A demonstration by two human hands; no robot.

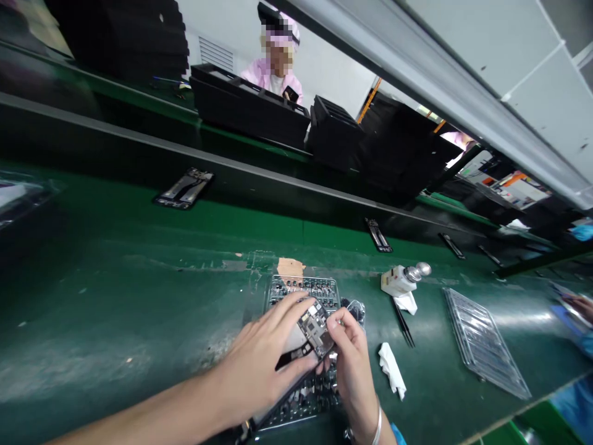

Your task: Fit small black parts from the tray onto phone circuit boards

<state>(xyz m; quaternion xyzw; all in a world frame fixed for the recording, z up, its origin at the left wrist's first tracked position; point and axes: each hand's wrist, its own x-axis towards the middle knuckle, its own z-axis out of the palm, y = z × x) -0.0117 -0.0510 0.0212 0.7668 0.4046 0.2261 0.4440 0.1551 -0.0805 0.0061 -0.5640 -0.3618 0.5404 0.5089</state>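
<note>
My left hand [264,358] grips a phone frame with an exposed circuit board [312,330], fingers wrapped over its top edge. My right hand [349,352] is pinched at the board's right edge, thumb and forefinger pressed together on something too small to make out. Both hands hover over a clear plastic tray of small dark parts [308,290] lying on the green bench [139,296].
Black tweezers [404,324], a white wipe [393,369], a small white dispenser bottle [404,279] and an empty clear tray [486,340] lie to the right. Phone frames [184,188] ride the belt behind. Black tray stacks [250,108] and a person in pink stand beyond.
</note>
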